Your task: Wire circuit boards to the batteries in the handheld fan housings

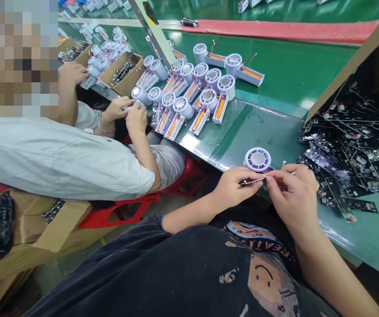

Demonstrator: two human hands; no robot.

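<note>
In my left hand (233,189) a thin dark circuit board (251,181) is pinched between thumb and fingers. The fingers of my right hand (293,189) are closed near the board's right end, where the two hands meet. What those fingertips hold is too small to make out, perhaps a wire or connector. Just beyond my hands a lilac handheld fan (258,159) lies on the green table with its round head facing up. Its handle runs under my right hand and is mostly hidden.
A heap of loose circuit boards (347,149) spills from a cardboard box (337,66) at right. Several open fans (200,94) with orange batteries stand left of centre on the green table (275,105). A co-worker's hands (128,114) work at left, near a red stool (189,174).
</note>
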